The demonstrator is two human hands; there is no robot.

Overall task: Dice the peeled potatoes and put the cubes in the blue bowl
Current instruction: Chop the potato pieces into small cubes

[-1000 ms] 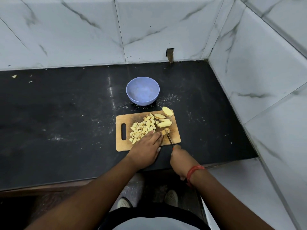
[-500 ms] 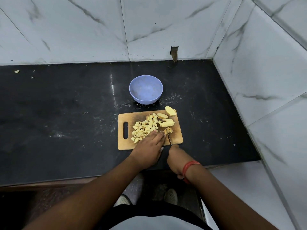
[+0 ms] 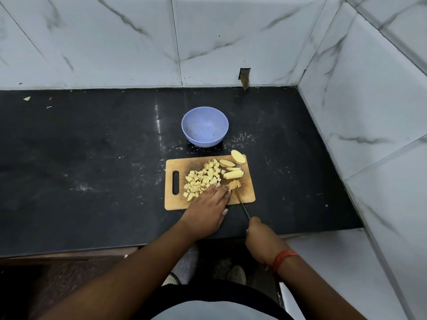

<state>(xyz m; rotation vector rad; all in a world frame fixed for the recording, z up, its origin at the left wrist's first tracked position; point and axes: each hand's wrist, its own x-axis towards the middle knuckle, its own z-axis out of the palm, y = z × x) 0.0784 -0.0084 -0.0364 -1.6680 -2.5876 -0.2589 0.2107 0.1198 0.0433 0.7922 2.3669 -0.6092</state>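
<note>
Right hand [image 3: 262, 239] gripping knife [image 3: 242, 204], fingers curled round handle. Left hand [image 3: 208, 209] flat on cutting board [image 3: 175, 162], fingers together, tips touching potato piece [image 3: 233, 184]. Diced cubes [image 3: 203, 179] just left of the fingertips, wedges [image 3: 233, 174] beyond. Blue bowl [image 3: 204, 126] farther back.

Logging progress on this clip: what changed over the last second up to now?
The right hand, gripping the knife, drew back toward the counter edge, so the blade tip now sits just below the potato piece that the left hand steadies. Unchanged: the diced pile and uncut slices on the cutting board, and the blue bowl, with no cubes in it.
</note>
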